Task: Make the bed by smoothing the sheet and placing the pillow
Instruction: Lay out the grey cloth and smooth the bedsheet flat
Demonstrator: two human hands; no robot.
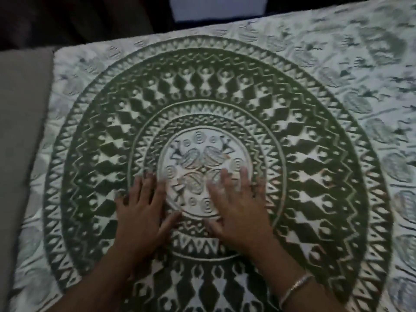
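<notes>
Sheet (pixel 315 86) is being smoothed: left hand (pixel 144 212) and right hand (pixel 238 208) spread flat; likely sweeping toward nine and three next

The bed (pixel 292 20) fills most of the view in dim, greenish light, and everything is soft with blur. Along the bed's left side runs a plain grey surface (pixel 21 131), smooth and unpatterned, meeting the bed's edge; whether it is floor, mattress or other furniture cannot be told. Beyond the bed's far edge the room is dark, with dark brownish folds (pixel 90 16) past the far-left corner. Behind the middle of that far edge shows a pale bluish-white panel (pixel 217 7), the brightest thing here.
</notes>
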